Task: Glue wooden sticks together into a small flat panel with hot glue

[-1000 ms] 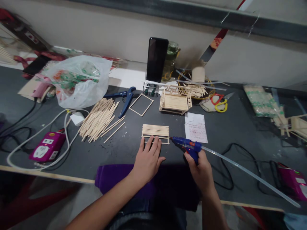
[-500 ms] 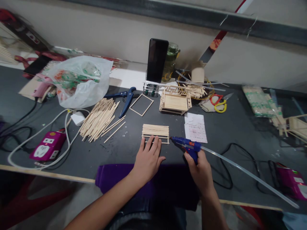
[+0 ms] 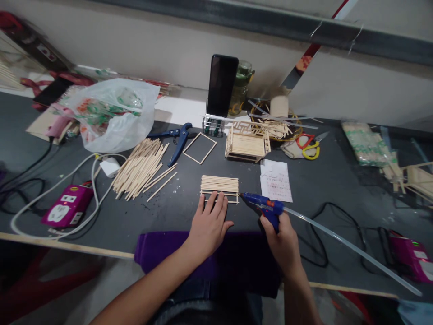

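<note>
A small panel of wooden sticks (image 3: 219, 184) lies flat on the dark table, its upper sticks side by side and its lower part an open frame. My left hand (image 3: 209, 221) lies flat with fingers outstretched, the fingertips resting on the panel's lower sticks. In my right hand (image 3: 283, 239) is a blue hot glue gun (image 3: 267, 205), gripped by its handle. Its nozzle is at the panel's right edge, where I cannot tell if it touches. A long clear glue stick (image 3: 352, 248) sticks out of the gun's back.
A pile of sticks (image 3: 140, 169), a blue cutter (image 3: 181, 144) and a square stick frame (image 3: 200, 148) lie left. Behind the panel stand a stick model (image 3: 246, 146) and a phone (image 3: 222, 85). To the right are a written paper (image 3: 276, 180), scissors (image 3: 311, 146) and a black cable (image 3: 324, 234).
</note>
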{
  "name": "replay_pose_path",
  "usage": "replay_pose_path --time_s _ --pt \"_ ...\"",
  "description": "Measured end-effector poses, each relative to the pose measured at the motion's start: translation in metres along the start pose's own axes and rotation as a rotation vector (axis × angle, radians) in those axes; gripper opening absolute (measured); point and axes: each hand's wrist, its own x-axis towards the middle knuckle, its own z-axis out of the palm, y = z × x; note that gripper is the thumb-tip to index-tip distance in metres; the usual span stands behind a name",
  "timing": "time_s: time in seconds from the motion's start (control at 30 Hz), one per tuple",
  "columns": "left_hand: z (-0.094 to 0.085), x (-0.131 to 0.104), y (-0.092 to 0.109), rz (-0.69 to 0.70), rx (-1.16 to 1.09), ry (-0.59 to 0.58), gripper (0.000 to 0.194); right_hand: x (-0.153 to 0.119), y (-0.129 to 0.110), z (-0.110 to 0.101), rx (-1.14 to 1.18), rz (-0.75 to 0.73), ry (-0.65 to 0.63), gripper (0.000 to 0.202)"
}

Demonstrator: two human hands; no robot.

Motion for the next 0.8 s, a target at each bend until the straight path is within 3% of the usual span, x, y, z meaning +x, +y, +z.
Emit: replay_pose_path --time_s 0.8 --pt "0.0003 -0.0009 -0.0003 -0.006 -0.01 0.005 0.059 0.0021 0.0027 -0.0012 0.046 0.039 -0.021 0.041"
